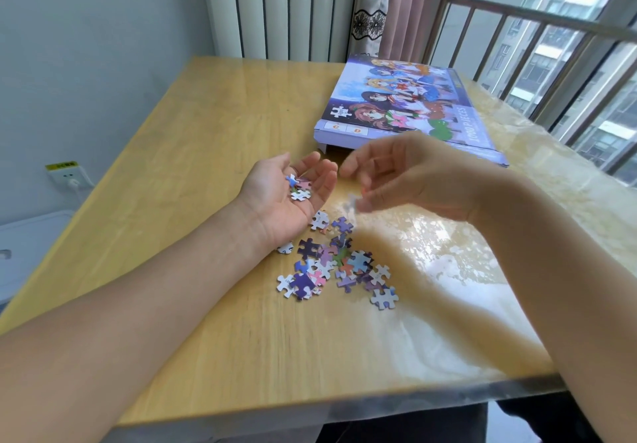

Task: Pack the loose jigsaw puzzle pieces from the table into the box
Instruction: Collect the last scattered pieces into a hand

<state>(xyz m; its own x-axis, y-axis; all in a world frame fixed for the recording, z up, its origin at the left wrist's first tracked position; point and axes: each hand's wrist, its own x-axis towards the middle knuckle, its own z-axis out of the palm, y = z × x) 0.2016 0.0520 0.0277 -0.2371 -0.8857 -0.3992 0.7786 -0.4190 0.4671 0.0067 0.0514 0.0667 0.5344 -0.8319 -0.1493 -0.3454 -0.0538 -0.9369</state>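
A heap of loose jigsaw pieces (339, 263) lies on the wooden table (213, 125) in front of me. My left hand (286, 191) is cupped palm up just behind the heap, with a few collected pieces (299, 187) resting in the palm. My right hand (403, 174) hovers to its right, blurred, and pinches one pale piece (351, 201) between the fingertips. The puzzle box (410, 108), purple with a cartoon picture on its lid, lies flat at the back right of the table; its lid is on.
A glass sheet covers the table and glares on the right side. A white radiator and curtain stand behind the table, with a barred window at right. A wall socket and a white container sit low on the left.
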